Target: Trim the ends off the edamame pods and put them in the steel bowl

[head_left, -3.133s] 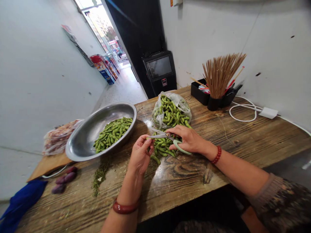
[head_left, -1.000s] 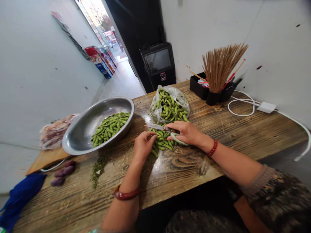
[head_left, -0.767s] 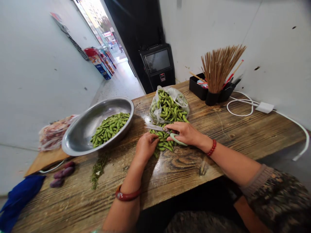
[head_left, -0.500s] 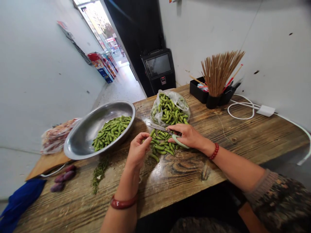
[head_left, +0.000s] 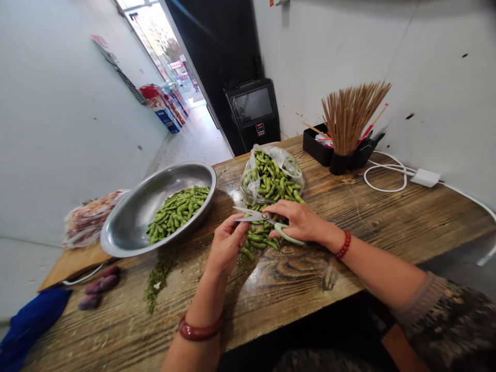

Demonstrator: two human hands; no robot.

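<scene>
My right hand (head_left: 296, 219) grips a pair of scissors (head_left: 281, 228) with pale green handles, its blades parted and pointing left. At the blade tips is my left hand (head_left: 228, 243), thumb and fingers pinched together; whatever lies between them is hidden. Under and behind the blades, loose green soybean pods (head_left: 259, 238) lie spread on the wooden table. More pods fill an open clear plastic bag (head_left: 251, 187) just beyond my hands. To the left stands a wide metal basin (head_left: 129, 217), tilted in view, with a heap of pods (head_left: 178, 213) inside.
Green trimmings (head_left: 155, 284) lie in front of the basin, with several purplish-red oval items (head_left: 101, 284) and a blue cloth (head_left: 36, 323) farther left. Bagged meat-like food (head_left: 91, 219) sits on a board. At the back right are bundled sticks (head_left: 352, 116) and a white cable (head_left: 382, 189).
My left hand has moved slightly right and down, so its fingertips meet the scissor blades. The blades, earlier nearly closed, are now spread apart.
</scene>
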